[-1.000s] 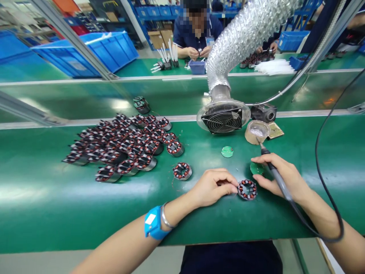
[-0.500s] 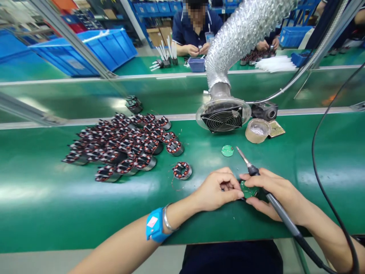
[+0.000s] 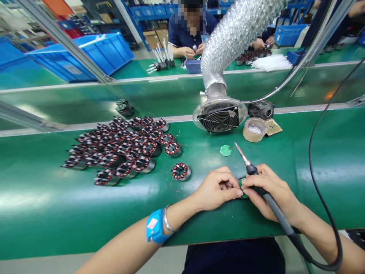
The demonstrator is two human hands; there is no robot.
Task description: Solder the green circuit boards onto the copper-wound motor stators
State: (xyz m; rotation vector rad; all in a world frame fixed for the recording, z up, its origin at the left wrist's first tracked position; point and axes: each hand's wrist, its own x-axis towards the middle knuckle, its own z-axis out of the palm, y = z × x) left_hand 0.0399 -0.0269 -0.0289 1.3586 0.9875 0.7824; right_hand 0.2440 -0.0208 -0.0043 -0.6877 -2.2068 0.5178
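My right hand is closed around a soldering iron, its bare metal tip pointing up and away over the bench. The thumb and forefinger of that hand also meet at a round green circuit board, mostly covered by fingers. From the other side my left hand pinches the board's left edge; a dark rim shows around it, but what lies beneath is hidden. A second round circuit board lies flat just beyond the iron's tip. Left of my hands sits a single wound motor stator with loose thin wires.
Many stators stand grouped on the green bench. A fume fan hangs from a foil duct. Behind my hands are a solder tub and an iron holder. The iron's cable loops at right. A co-worker sits opposite.
My right fingers have moved left and inward over the circuit board, covering more of it. The soldering iron came along slightly. My left hand keeps its pinch; the view has shifted a little.
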